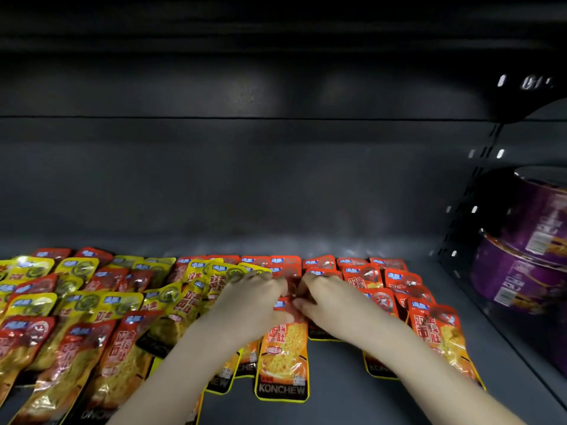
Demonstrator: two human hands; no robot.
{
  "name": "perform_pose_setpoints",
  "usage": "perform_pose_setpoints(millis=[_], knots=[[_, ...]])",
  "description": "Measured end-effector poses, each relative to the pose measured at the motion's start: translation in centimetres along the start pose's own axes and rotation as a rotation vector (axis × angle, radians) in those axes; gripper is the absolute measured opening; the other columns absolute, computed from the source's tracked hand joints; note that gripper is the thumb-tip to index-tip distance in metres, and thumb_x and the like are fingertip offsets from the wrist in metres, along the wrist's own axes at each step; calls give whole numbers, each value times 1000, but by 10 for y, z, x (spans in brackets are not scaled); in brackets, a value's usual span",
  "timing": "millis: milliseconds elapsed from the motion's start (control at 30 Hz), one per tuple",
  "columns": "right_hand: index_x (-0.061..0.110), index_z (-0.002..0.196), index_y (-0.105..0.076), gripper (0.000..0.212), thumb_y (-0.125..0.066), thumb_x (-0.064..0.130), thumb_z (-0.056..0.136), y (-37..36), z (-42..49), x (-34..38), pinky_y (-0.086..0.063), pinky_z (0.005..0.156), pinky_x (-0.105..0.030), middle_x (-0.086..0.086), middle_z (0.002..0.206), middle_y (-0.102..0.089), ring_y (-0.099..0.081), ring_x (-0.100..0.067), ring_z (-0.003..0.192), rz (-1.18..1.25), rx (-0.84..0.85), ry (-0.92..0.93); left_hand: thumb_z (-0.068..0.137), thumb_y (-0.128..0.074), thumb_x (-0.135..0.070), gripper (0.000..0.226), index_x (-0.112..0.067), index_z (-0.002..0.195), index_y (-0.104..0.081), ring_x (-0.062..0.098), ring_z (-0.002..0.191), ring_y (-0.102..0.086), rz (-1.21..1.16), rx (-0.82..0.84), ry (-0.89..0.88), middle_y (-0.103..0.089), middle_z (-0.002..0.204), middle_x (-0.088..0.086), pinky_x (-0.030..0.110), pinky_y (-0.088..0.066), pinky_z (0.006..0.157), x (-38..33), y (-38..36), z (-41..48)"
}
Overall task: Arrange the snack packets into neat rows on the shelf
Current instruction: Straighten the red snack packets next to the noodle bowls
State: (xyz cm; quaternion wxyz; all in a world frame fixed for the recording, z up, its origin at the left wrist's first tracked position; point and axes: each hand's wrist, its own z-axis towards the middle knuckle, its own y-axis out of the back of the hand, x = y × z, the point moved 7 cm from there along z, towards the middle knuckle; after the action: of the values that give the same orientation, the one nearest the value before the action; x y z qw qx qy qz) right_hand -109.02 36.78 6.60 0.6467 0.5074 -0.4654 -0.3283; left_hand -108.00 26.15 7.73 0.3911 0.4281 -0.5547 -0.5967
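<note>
Both hands meet on one red snack packet [283, 348] lying flat on the shelf [352, 403]. The left hand [254, 297] and right hand [326, 299] have their fingers curled narrowly, pinching its top end. Overlapping red packets [438, 329] lie right of the hands, and mixed yellow packets [30, 305] left, too many to count. Two stacked purple bowls [518, 280] stand far right.

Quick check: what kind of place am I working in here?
Probably a shop's shelving: many red and yellow packets lie on a dark shelf, a slotted upright stands at right, and stacked purple tubs sit beyond it.
</note>
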Motion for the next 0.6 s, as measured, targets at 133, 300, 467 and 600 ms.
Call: perform_pose_setpoints(millis=[133,300,467,600], knots=[[11,113,-52,28,-51,32,93,-8,-1,10,-44,79,-36,-12,113,-63,-55,-32,107,105,-11,16,77,-61,-60,67,-26,131,-43,21,132,-30,60,85,-11,-43,134,-2,39,-24,108,1,-9,-7],[10,102,-57,13,-50,19,95,-10,-2,9,-45,74,-32,-8,102,-66,-60,-24,94,233,4,-16,76,-64,-57,63,-21,124,-45,20,127,-28,38,58,-30,-44,127,-2,36,-26,107,-1,-7,-10],[26,80,-58,19,-52,15,94,7,-7,-9,-44,65,-27,-2,83,-67,-57,-11,71,478,-36,-66,80,-61,-55,47,-25,113,-46,16,123,-36,-51,-83,-66,-49,122,-7,31,-30,99,-12,13,-7],[31,66,-57,32,-55,13,93,24,-6,-33,-35,58,-18,11,64,-59,-49,3,55,486,-112,-86,83,-60,-50,36,-30,112,-49,13,119,-41,-149,-161,-98,-51,118,-8,32,-35,92,-28,23,7]])
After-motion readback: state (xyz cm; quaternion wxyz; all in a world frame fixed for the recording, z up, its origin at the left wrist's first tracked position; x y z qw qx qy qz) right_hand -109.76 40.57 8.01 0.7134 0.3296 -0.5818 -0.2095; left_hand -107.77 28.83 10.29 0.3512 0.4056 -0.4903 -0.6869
